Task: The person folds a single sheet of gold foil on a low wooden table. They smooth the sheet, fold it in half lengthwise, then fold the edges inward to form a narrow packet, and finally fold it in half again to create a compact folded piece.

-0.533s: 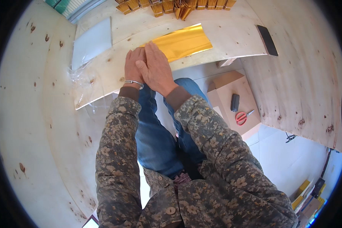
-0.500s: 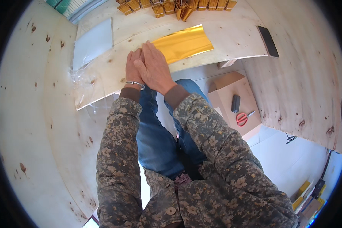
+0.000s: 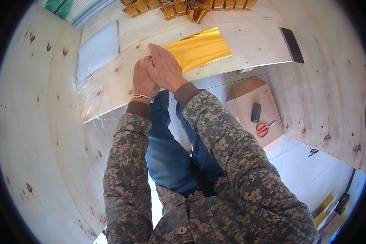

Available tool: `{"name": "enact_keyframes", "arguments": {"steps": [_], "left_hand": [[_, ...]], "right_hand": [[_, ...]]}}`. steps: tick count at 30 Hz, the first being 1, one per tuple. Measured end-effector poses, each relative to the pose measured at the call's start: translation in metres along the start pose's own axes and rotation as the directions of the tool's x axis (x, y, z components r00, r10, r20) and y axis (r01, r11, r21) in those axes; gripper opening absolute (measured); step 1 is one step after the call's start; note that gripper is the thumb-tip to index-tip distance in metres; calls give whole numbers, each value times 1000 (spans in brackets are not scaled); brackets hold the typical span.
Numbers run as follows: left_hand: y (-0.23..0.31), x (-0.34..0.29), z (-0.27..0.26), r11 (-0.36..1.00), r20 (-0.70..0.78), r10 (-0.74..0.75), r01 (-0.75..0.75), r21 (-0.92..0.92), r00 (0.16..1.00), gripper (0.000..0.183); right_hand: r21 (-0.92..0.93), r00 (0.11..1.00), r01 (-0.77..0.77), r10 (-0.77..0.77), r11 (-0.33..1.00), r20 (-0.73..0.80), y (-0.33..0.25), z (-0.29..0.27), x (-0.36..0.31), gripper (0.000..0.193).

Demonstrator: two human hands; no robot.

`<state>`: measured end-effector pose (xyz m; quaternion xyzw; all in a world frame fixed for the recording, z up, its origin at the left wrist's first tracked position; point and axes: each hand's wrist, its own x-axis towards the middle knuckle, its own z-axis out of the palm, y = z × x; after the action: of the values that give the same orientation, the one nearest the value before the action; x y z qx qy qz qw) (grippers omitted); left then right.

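A shiny gold sheet lies on the pale wooden board in front of me. My right hand rests flat on its left end, fingers stretched out and close together, covering that edge. Lower and to the left is my left hand, with a silver bracelet at the wrist. Its fingers look laid out on the board, partly tucked beneath my right hand. Both hands touch each other, and whatever is under them is hidden.
Bundles of folded gold paper line the far side. White sheets in clear plastic lie at left, and a dark flat bar at right. Below stands a cardboard box bearing a black object and red-handled scissors.
My right hand has turned slightly and its fingertips have moved left along the sheet's end. The left hand has drawn a little back toward me. The whole view has shifted slightly.
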<state>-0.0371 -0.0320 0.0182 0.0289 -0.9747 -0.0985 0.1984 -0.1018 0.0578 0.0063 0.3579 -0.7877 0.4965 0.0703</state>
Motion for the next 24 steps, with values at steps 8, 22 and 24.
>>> {"name": "enact_keyframes", "arguments": {"steps": [8,22,24], "left_hand": [[1,0,0,999,-19,-24,23,-37,1000,21],[4,0,-2,1000,-49,11,-12,-20,999,21],[4,0,-2,1000,-52,11,-12,-26,999,20]], "right_hand": [[-259,993,50,-20,965,119,33,-52,-9,70],[-600,979,126,0,790,206,72,-112,-20,73],[-634,980,95,38,767,194,80,-124,-20,75]]}}
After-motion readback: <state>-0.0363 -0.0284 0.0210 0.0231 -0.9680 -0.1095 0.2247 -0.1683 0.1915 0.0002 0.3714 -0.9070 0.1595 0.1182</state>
